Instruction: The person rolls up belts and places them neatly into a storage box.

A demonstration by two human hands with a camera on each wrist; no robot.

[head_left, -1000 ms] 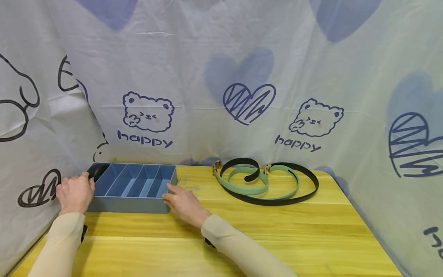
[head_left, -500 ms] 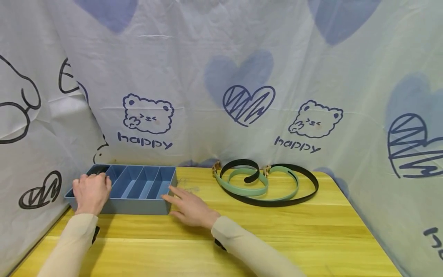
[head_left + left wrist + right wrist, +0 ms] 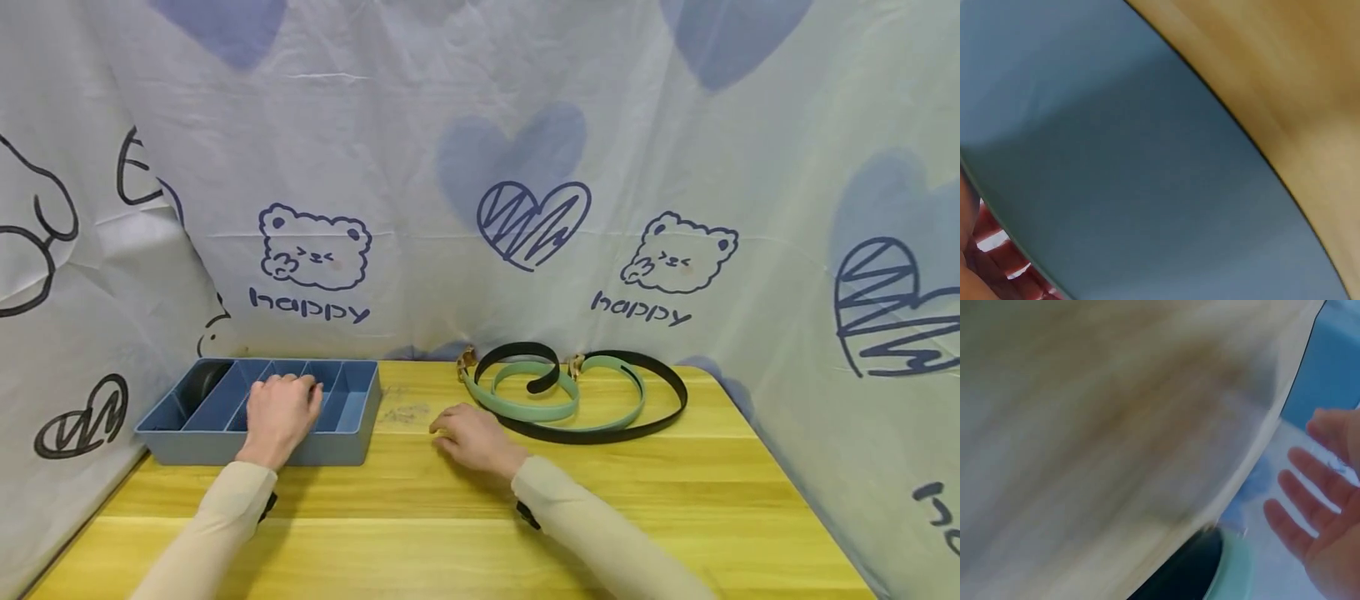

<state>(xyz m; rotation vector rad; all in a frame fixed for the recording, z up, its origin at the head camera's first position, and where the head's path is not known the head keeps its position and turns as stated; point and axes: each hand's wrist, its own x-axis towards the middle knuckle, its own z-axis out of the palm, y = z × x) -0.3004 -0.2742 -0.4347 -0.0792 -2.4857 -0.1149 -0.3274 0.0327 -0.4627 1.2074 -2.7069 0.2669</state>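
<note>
My left hand (image 3: pixel 282 414) is over the middle compartments of a blue divided tray (image 3: pixel 197 446), fingers loosely bent and nothing seen in its grip. In the left wrist view, the tray's front wall (image 3: pixel 1147 156) hides most of that hand, with some fingers (image 3: pixel 1007 256) showing past the rim. A black rounded thing (image 3: pixel 204 385) lies in the tray's leftmost compartment. My right hand (image 3: pixel 476 436) is over the table between the tray and the green and black belts (image 3: pixel 536 412), which lie in loose loops. Its fingers (image 3: pixel 1310 506) are spread in the right wrist view, holding nothing.
Gold buckles (image 3: pixel 467 362) sit at the back left of the belt loops. The yellow wooden table (image 3: pixel 405 542) meets a printed white curtain (image 3: pixel 435 275) at the back and on both sides. The tray stands near the left curtain.
My left hand has moved right from the tray's left end to its middle compartments. My right hand has left the tray's right end and moved right towards the belts. The tray stays put.
</note>
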